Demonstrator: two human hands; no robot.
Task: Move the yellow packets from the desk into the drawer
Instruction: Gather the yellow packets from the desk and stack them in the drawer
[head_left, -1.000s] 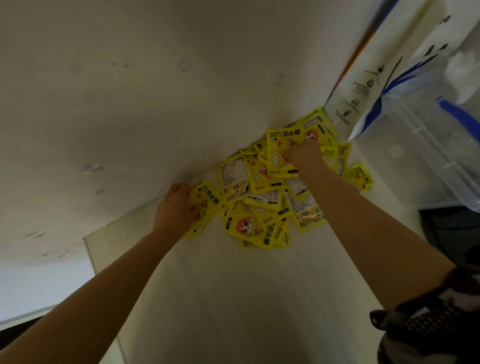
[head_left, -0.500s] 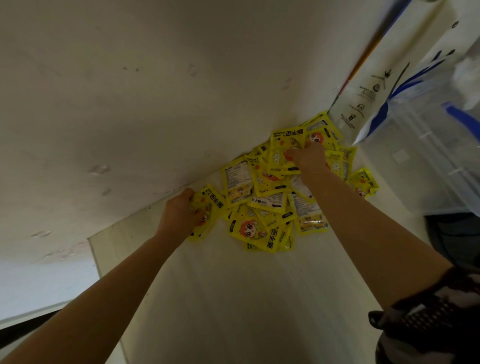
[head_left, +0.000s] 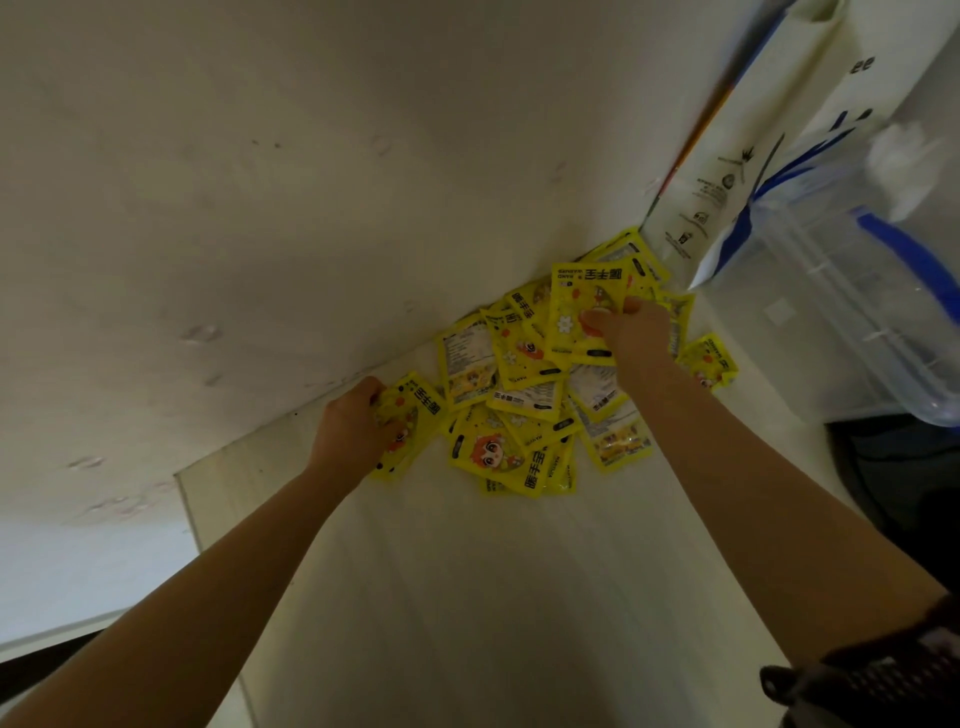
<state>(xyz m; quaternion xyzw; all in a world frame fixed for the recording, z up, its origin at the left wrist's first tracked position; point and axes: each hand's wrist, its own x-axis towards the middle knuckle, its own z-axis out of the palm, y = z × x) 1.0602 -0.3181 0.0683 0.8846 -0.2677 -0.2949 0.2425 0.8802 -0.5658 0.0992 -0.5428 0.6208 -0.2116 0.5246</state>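
Note:
A heap of several yellow packets (head_left: 524, 410) lies on the pale desk (head_left: 467, 597) against the wall. My left hand (head_left: 349, 428) grips a yellow packet (head_left: 413, 415) at the heap's left edge, fingers curled round it. My right hand (head_left: 631, 328) pinches another yellow packet (head_left: 574, 317) near the top of the heap, thumb on its front. One packet (head_left: 709, 361) lies a little apart on the right. No drawer is in view.
The cream wall (head_left: 311, 182) rises right behind the heap. A white bag with blue print (head_left: 737, 171) leans at the back right, beside a clear plastic box with a blue handle (head_left: 857, 291). The desk's left edge (head_left: 189, 514) is near my left arm.
Both hands stay on the heap, holding the same packets. My right hand has lifted its packet slightly; the view has shifted a little.

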